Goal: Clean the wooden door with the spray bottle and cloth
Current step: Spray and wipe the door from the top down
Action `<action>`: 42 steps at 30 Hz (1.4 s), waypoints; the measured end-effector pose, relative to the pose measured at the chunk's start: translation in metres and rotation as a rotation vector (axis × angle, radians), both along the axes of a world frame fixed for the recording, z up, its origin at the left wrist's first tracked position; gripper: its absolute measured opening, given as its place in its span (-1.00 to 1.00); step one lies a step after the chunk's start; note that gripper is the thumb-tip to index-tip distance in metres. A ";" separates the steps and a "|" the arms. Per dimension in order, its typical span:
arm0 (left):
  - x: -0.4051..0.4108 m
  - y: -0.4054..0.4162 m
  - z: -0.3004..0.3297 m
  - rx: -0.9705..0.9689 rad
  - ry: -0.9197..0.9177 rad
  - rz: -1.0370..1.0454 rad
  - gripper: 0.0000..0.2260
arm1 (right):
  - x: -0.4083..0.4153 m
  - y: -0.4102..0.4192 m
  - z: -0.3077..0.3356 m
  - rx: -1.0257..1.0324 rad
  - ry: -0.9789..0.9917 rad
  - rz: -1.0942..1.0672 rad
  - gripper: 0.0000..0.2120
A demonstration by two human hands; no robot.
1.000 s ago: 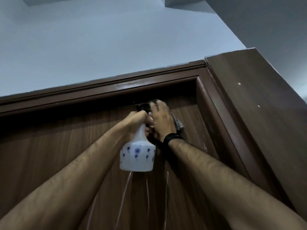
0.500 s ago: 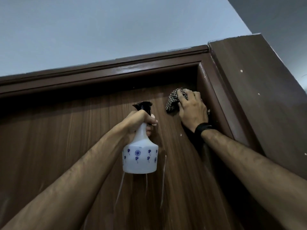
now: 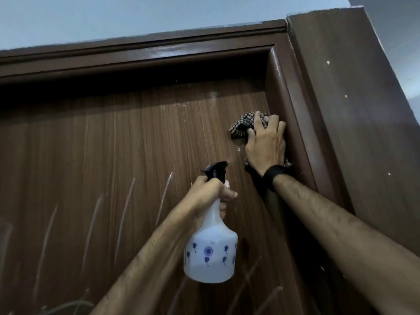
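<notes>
**Cloth pressed at door's upper right, bottle held below**

One spray bottle point(image 3: 210, 253), white translucent, blue flower print, black nozzle on top; liquid level hard to read. Left hand point(image 3: 210, 194) is wrapped round its neck, fingers curled at the trigger, bottle hanging upright near the door.

One checked cloth point(image 3: 242, 125), bunched, against the wooden door point(image 3: 113, 155) just beside the right jamb. Right hand point(image 3: 266, 142) presses it, fingertips curled into the fabric; black wristband point(image 3: 276, 175) on that wrist.

Door wet, several drip streaks running down left and centre. Dark brown door frame point(image 3: 293, 105), white specks on it. Pale wall point(image 3: 136, 14) above.
</notes>
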State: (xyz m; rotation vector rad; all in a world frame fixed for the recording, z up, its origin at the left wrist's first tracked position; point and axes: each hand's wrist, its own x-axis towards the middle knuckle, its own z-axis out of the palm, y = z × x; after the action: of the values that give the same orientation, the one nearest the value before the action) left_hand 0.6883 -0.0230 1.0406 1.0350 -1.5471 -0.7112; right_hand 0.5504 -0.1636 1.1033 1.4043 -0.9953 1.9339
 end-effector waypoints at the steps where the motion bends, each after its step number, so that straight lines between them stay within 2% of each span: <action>1: 0.001 -0.002 -0.004 0.003 0.009 0.032 -0.81 | 0.000 0.000 -0.003 -0.008 0.006 -0.007 -0.54; 4: 0.003 -0.005 -0.015 -0.012 0.041 0.072 -0.86 | 0.001 -0.006 -0.037 -0.083 0.064 -0.050 -0.52; 9: 0.010 -0.004 -0.022 -0.019 0.080 0.078 -0.83 | 0.004 -0.020 -0.100 -0.163 0.138 -0.080 -0.52; 12: 0.013 -0.002 -0.026 -0.013 0.084 0.082 -0.81 | 0.002 -0.021 -0.079 -0.173 0.171 -0.074 -0.52; 16: 0.019 0.000 -0.032 -0.026 0.087 0.044 -0.83 | 0.006 -0.017 -0.020 -0.078 0.160 -0.041 -0.49; 18: 0.026 0.001 -0.035 -0.024 0.110 0.035 -0.81 | 0.011 -0.019 -0.017 -0.057 0.217 0.002 -0.47; 23: 0.038 0.005 -0.051 -0.002 0.120 0.035 -0.81 | 0.022 -0.018 -0.106 -0.125 0.480 0.081 -0.45; 26: 0.040 0.006 -0.061 -0.010 0.128 0.053 -0.80 | 0.029 -0.014 -0.154 -0.150 0.571 0.101 -0.45; 28: 0.041 0.008 -0.067 -0.014 0.137 0.061 -0.79 | 0.031 -0.013 -0.151 -0.145 0.549 0.125 -0.44; 34: 0.043 0.012 -0.077 -0.011 0.167 0.056 -0.79 | 0.042 -0.013 -0.051 -0.061 0.361 0.159 -0.47; 36: 0.047 0.014 -0.079 -0.005 0.160 0.076 -0.80 | 0.047 -0.012 -0.040 -0.077 0.352 0.139 -0.49; 39: 0.058 0.015 -0.086 -0.007 0.173 0.111 -0.78 | 0.052 -0.010 -0.066 -0.121 0.424 0.114 -0.47; 42: 0.063 0.018 -0.092 -0.025 0.183 0.125 -0.77 | 0.054 -0.006 -0.118 -0.171 0.599 0.115 -0.39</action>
State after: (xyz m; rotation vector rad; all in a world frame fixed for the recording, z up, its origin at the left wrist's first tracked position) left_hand 0.7517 -0.0054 0.9484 1.0098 -1.3190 -0.6785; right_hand 0.6048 -0.1701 0.9851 1.8088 -0.4651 1.4762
